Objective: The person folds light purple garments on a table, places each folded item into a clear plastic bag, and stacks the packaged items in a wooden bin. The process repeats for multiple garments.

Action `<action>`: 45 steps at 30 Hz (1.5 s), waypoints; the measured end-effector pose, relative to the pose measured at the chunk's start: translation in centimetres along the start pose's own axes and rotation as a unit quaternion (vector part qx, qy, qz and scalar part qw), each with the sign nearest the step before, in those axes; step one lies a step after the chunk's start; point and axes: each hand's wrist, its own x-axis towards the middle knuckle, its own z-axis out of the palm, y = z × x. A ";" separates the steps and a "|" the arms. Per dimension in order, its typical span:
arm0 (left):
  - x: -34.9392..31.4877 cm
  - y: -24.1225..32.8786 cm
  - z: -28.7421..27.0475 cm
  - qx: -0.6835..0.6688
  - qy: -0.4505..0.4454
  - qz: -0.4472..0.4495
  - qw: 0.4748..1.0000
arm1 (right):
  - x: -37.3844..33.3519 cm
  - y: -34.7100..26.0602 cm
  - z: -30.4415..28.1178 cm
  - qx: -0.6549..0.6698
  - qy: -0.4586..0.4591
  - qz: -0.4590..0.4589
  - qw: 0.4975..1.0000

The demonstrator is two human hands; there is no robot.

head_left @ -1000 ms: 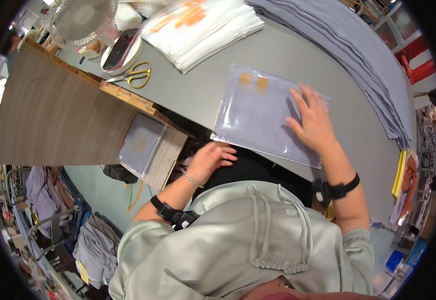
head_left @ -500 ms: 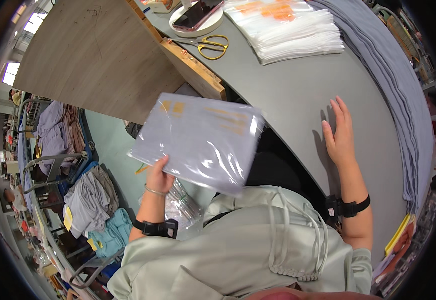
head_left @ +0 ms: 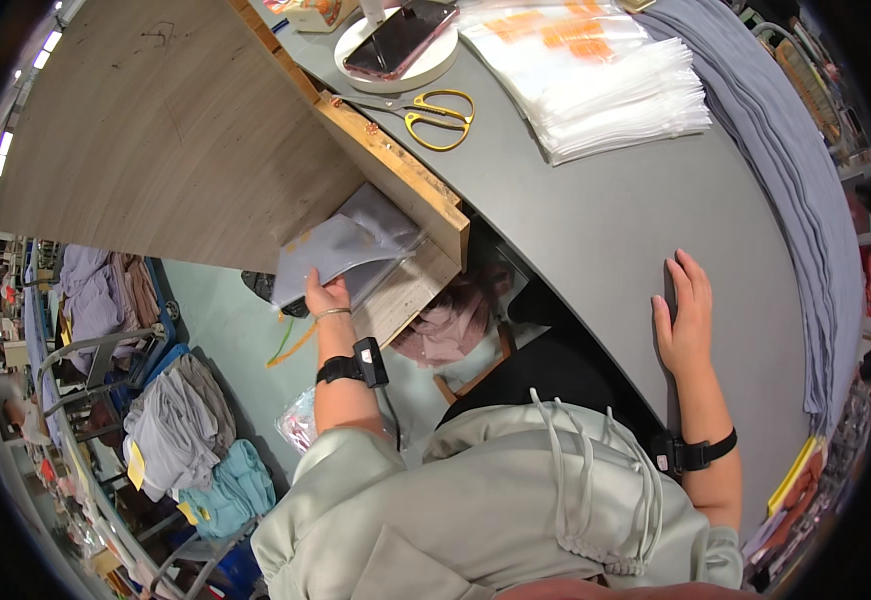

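My left hand [head_left: 328, 293] is closed on the near edge of a clear plastic package with folded grey-lilac cloth in it [head_left: 328, 250]. It holds the package over a low wooden shelf [head_left: 406, 297] beside the table, where similar grey cloth in plastic [head_left: 381, 212] lies at the back. Where the two overlap, I cannot tell whether they touch. On the grey tabletop [head_left: 596, 215] my right hand [head_left: 686, 318] rests with its fingers stretched out and nothing in it.
Yellow-handled scissors [head_left: 438, 118], a phone [head_left: 401, 38] on a round white stand and a stack of clear bags [head_left: 621, 95] occupy the table's far part. Long grey-blue cloth [head_left: 786, 170] lines its right edge. A cart with folded garments [head_left: 181, 420] stands left. A wooden panel [head_left: 176, 130] rises behind.
My left hand has carried the package away from my body, forward to the low shelf. My right hand stays flat on the table. The view has shifted a little.
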 end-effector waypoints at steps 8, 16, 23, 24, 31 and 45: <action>0.6 -6.9 -5.5 -0.029 0.108 -0.095 0.989 | 0.2 -0.5 -0.2 -0.017 -0.022 0.018 0.999; 2.2 -3.1 -4.8 -0.187 -0.341 -0.056 0.920 | 0.4 -0.8 -0.2 -0.015 -0.026 0.025 0.999; 0.6 -8.1 -7.7 -0.067 0.089 -0.163 0.980 | 0.5 -0.9 -0.4 -0.023 -0.035 0.023 0.999; 0.7 -8.6 -7.8 -0.070 0.120 -0.174 0.975 | 0.5 -0.9 -0.4 -0.025 -0.037 0.028 0.999; 3.5 -8.0 -6.1 -0.050 -0.023 -0.146 0.988 | 0.5 -0.9 -0.3 -0.024 -0.034 0.023 0.999; 6.5 -12.3 -8.1 -0.023 0.191 -0.203 0.960 | 0.6 -1.1 -0.4 -0.018 -0.030 0.027 0.999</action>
